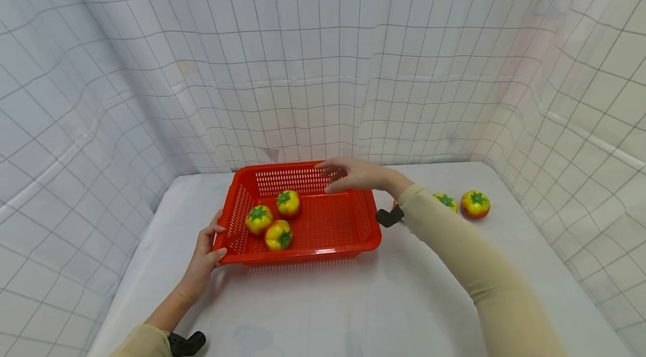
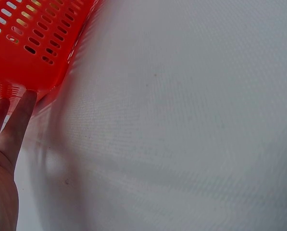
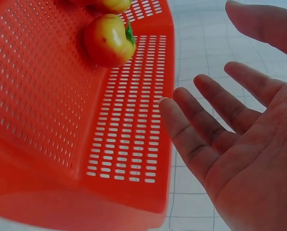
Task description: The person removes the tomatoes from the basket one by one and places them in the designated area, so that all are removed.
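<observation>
A red plastic basket (image 1: 323,253) with slotted walls sits on the table, tilted up a little at its front in the head view. Three yellow-and-red tomato-like fruits with green leafy tops lie in its left half, one of them the rear fruit (image 1: 288,203). At the basket's left front corner my left hand (image 1: 204,250) grips the rim, thumb in front and fingers along the side. My right hand (image 1: 355,173) hovers over the back right part of the basket, fingers loosely spread and holding nothing; its palm shows in the right wrist view.
Right of the basket, a matching fruit (image 1: 475,205) stands on the white-covered table (image 1: 313,312). Another fruit (image 1: 446,201) is partly covered by my right sleeve, and a third peeks out behind that forearm. White grid-patterned curtains (image 1: 303,65) enclose the back and both sides.
</observation>
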Demonstrator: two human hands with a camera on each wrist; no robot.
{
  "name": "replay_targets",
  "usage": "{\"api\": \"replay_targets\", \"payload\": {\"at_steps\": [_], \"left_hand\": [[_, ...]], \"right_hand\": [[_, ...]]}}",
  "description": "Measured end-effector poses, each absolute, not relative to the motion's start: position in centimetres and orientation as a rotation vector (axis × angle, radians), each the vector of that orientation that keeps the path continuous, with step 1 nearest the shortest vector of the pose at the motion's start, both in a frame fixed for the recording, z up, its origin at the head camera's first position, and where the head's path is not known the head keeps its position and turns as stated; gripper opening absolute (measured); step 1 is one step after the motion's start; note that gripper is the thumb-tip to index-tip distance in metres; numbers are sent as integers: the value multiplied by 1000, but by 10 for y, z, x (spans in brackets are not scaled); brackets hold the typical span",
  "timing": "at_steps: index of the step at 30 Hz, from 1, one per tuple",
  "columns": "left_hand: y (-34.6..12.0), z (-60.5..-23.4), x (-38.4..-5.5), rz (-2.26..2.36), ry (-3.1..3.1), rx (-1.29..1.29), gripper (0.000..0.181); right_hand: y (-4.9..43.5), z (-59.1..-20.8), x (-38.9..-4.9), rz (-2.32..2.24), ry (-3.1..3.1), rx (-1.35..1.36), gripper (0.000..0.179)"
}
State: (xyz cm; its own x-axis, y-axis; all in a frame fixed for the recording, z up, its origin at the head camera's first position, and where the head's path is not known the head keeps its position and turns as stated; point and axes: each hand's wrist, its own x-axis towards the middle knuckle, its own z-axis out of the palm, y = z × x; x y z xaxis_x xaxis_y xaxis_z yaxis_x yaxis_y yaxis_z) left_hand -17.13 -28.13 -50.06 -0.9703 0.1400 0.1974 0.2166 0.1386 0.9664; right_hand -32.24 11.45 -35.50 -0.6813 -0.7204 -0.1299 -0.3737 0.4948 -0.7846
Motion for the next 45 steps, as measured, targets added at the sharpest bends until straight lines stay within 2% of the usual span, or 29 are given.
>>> {"api": "replay_targets", "payload": {"at_steps": [8,28,45], "left_hand": [[-282,-501,-171,-1992,-2324,-353,34],[-282,-501,-172,-1980,-2344,-342,34],[-280,-500,-171,-2001,-2318,-349,35]], "right_hand": [[95,-366,-331,-999,2319,-858,63],[54,-388,-348,-976,2249,-778,79],[32,-410,-361,-974,2180,-723,78]]}}
